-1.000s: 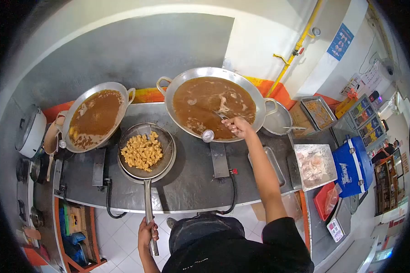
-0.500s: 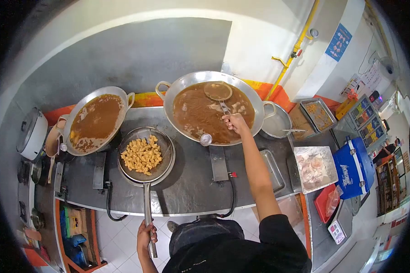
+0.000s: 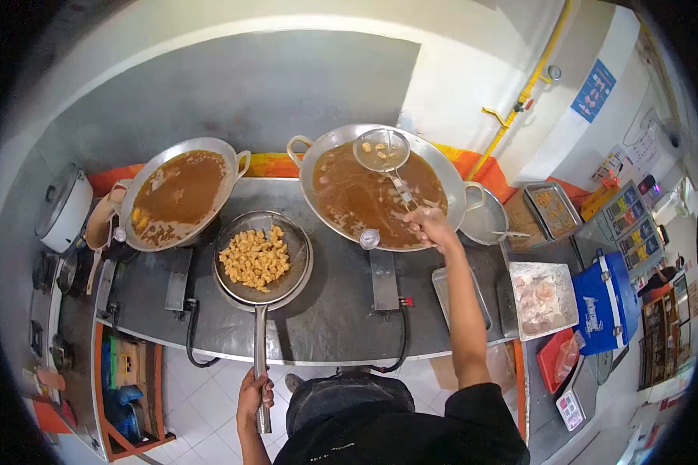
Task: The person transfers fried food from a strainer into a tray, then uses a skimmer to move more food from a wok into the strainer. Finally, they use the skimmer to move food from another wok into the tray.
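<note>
My left hand (image 3: 254,397) is wrapped round the long metal handle of a large round strainer (image 3: 260,329). Golden-brown fried pieces (image 3: 253,260) are heaped in its mesh, and the strainer rests over a round metal pan (image 3: 302,280) on the counter. With my right hand (image 3: 433,226) I grip the handle of a smaller wire skimmer (image 3: 381,149). A few fried pieces lie in the skimmer's mesh, which is above the far side of a big two-handled wok (image 3: 309,182). Brown, bubbling oil (image 3: 364,201) fills that wok.
A second wok (image 3: 235,186) of oil stands at the left, near a lidded white pot (image 3: 68,209). To the right are a grey pot (image 3: 485,221), a tray of floured raw pieces (image 3: 547,329), a blue cooler (image 3: 601,310) and a red tray (image 3: 552,372). Yellow gas piping (image 3: 512,116) runs up the wall.
The skimmer has come up out of the oil with a few pieces in its mesh. My left hand still holds the strainer. The whole view has shifted slightly.
</note>
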`<state>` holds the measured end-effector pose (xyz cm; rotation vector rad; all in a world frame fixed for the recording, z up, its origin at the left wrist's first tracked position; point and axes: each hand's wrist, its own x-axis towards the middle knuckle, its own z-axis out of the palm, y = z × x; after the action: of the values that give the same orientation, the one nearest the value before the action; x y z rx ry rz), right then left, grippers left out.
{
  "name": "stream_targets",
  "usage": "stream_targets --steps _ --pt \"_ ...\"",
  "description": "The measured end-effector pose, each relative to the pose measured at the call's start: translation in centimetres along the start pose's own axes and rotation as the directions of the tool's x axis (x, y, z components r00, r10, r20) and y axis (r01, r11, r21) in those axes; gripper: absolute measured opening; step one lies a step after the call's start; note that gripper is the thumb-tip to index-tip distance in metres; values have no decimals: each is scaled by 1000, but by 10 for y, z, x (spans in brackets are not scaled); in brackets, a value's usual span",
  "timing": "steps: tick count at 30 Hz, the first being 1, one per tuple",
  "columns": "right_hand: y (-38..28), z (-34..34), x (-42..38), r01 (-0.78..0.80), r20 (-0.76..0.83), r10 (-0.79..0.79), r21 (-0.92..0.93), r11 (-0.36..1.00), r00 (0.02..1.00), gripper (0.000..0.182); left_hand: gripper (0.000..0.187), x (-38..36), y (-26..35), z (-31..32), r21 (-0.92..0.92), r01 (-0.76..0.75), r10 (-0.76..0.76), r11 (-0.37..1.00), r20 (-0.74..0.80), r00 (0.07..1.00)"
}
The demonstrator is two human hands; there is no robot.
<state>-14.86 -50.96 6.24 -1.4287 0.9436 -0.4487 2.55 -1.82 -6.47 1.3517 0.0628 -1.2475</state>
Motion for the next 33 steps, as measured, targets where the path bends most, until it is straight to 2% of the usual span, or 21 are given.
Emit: stream_targets --steps 3,5,9,10,11,12,13,14,15,17,18,19,21,23,25,27,29,30,32,33 --pt "-20 21 -50 25 77 -17 -101 995 997 15 11 3 1 -2 24 -6 6 1000 -1 1000" --pt "-23 45 -78 -24 123 50 -205 979 991 21 9 -1 7 5 34 11 -10 999 -25 1000" --pt "12 96 -107 14 210 62 -346 938 976 23 9 8 -5 1 -2 -11 11 1000 -2 1000" --pt "43 108 -100 49 244 48 -378 925 969 22 9 8 -4 2 -19 6 -6 1000 -4 1000" --pt "65 124 -100 275 305 -131 -496 823 943 22 9 7 -4 2 -18 13 -13 1000 -1 1000" --pt "111 139 -88 571 332 -465 -507 646 821 22 9 6 -4 3 -34 10 -10 999 -7 1000" --pt "147 150 -80 592 330 -495 -530 608 804 20 9 5 -2 4 -44 8 -9 999 -6 1000" --pt "140 163 -87 304 255 -166 -814 495 953 18 9 4 1 7 -36 9 -10 999 -5 1000" --pt "137 168 -92 274 220 -166 -822 499 961 18 9 5 2 7 -15 19 -19 1000 23 1000" --pt "130 170 -96 263 156 -241 -815 517 958 11 10 6 -3 3 -38 4 -5 999 -16 1000" --pt "109 168 -103 248 157 -214 -819 517 964 15 17 7 -7 0 -3 -4 4 1000 -33 999" --pt "103 161 -102 234 144 -210 -824 517 967 15 17 8 -9 -2 2 3 -3 1000 -20 1000" --pt "89 139 -96 519 145 -585 -657 547 798 18 19 10 -10 -4 -10 2 -2 1000 -11 1000" --pt "46 101 -89 558 130 -649 -651 514 750 17 21 11 -12 -5 -16 9 -9 1000 -5 1000" --pt "31 55 -64 392 -57 -645 -752 530 762 15 21 11 -12 -6 -31 1 0 1000 8 1000" --pt "23 -10 -30 329 -17 -641 -848 416 767 13 21 11 -12 -5 -28 1 -1 1000 3 1000" --pt "36 -80 20 7 -141 -553 -966 257 821 18 11 9 -8 -2 -31 19 -20 999 -20 1000" --pt "28 -97 27 10 -139 -561 -967 254 816 18 20 10 -11 -3 -4 12 -12 1000 -28 1000" --pt "13 -122 41 -129 -217 -518 -971 200 828 17 20 9 -9 -1 1 -2 3 1000 -19 1000" --pt "17 -139 51 -125 -216 -525 -971 202 824 17 21 6 -7 1 12 -2 2 1000 -15 1000"
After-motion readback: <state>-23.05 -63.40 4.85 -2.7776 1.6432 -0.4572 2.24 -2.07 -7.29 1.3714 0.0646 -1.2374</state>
